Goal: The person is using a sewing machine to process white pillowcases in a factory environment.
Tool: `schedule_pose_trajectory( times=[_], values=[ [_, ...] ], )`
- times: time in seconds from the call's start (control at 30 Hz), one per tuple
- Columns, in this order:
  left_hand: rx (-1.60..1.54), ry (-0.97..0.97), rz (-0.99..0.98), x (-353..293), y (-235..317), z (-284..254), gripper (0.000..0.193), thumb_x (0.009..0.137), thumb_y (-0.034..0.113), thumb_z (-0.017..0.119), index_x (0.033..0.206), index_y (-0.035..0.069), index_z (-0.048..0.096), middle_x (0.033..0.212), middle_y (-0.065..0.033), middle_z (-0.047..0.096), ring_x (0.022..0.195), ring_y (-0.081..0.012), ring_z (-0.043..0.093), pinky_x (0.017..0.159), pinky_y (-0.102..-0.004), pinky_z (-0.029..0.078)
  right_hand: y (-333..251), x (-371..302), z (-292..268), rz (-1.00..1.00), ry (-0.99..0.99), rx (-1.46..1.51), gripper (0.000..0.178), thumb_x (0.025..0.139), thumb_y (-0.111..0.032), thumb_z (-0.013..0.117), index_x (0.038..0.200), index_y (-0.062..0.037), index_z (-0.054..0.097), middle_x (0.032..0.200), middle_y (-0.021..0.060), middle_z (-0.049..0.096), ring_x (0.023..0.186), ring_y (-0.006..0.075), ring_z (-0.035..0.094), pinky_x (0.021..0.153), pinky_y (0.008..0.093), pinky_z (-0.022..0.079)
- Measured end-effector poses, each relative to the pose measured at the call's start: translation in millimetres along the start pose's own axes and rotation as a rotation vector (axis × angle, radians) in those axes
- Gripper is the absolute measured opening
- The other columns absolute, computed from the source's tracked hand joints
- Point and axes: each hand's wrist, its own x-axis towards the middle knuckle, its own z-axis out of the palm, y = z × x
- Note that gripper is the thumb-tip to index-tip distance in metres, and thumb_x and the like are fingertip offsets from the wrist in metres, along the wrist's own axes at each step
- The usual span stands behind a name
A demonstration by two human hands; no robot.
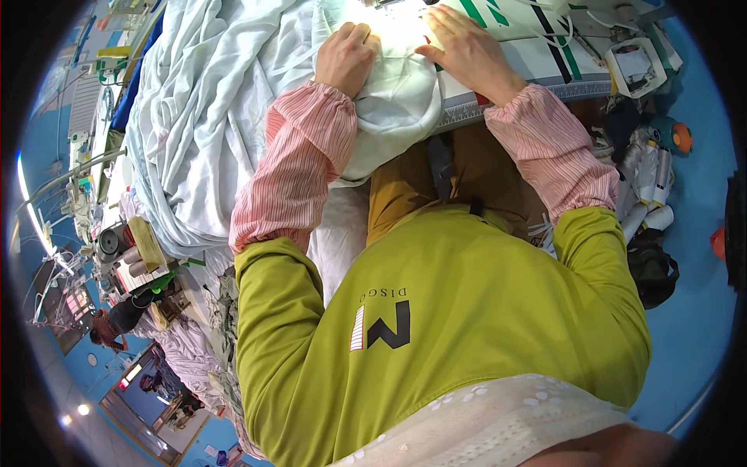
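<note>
A pale, whitish-green fabric (pixel 397 105) lies under both hands at the front of the white worktable and hangs over its edge. My left hand (pixel 345 58) is closed on the cloth with its fingers curled. On the right, my right hand (pixel 469 56) rests with fingers stretched forward and thumb apart, its fingertips at the side of the lit cloth. Just beyond the hands, a metal machine part (pixel 387 3) is cut off by the top edge. Strong glare washes out the cloth between the hands.
A large heap of the same pale fabric (pixel 210 132) covers the left side. Measuring tape (pixel 580 88) runs along the table's front edge. At the right stand a white tray (pixel 636 66) and several thread cones (pixel 661 175). Another person (pixel 105 331) is far off at left.
</note>
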Motion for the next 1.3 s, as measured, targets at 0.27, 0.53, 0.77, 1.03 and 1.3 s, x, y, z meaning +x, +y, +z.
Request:
schedule_pose_trajectory(
  times=[0.27,0.53,0.77,1.03,1.3],
  values=[
    [-0.005,-0.009,-0.05,-1.2,-0.5,2.5,0.018,0.079,0.009,0.062,0.094,0.009,0.071,0.101,-0.0009,0.062,0.101,-0.0194,0.06,0.083,-0.0317,0.055,7.8,-8.2,-39.7,0.375,-0.191,0.049,0.066,0.094,-0.042,0.064,0.137,0.0065,0.05,0.143,0.0243,0.051,0.134,0.0374,0.047,0.109,0.0448,0.04],
    [-0.034,0.042,-0.038,-0.7,-3.1,5.1,0.013,0.074,0.008,0.064,0.086,0.007,0.071,0.104,-0.0045,0.061,0.102,-0.0233,0.058,0.088,-0.034,0.052,-7.8,-7.9,-5.6,0.083,0.009,-0.071,0.064,0.094,-0.05,0.061,0.132,0.002,0.056,0.137,0.0155,0.059,0.132,0.0286,0.052,0.11,0.0393,0.042],
    [-0.017,0.034,-0.082,-0.1,-1.1,4.7,0.022,0.078,0.01,0.064,0.097,0.012,0.074,0.109,-0.0051,0.06,0.104,-0.0243,0.055,0.087,-0.0341,0.051,-3.3,-12.5,2.3,0.097,-0.013,-0.062,0.069,0.095,-0.054,0.057,0.136,0.0015,0.053,0.14,0.0159,0.056,0.135,0.0285,0.049,0.111,0.0394,0.04],
    [0.052,-0.034,-0.067,2.1,-3.6,6.1,0.032,0.081,0.012,0.064,0.111,0.018,0.074,0.11,-0.0041,0.059,0.103,-0.0242,0.054,0.086,-0.0331,0.052,-3.8,-13.3,7.2,0.142,-0.023,-0.143,0.074,0.094,-0.058,0.057,0.137,0.0019,0.052,0.142,0.0154,0.054,0.137,0.028,0.047,0.111,0.0426,0.038],
    [0.049,-0.02,-0.093,0.5,-1.8,5.5,0.022,0.082,0.013,0.065,0.101,0.016,0.076,0.109,-0.0039,0.059,0.103,-0.0243,0.054,0.085,-0.0327,0.053,-11.9,-7.7,-17.1,0.261,-0.092,0.135,0.071,0.091,-0.047,0.066,0.137,0.0055,0.049,0.141,0.023,0.052,0.131,0.0369,0.049,0.109,0.0466,0.038]
  ],
)
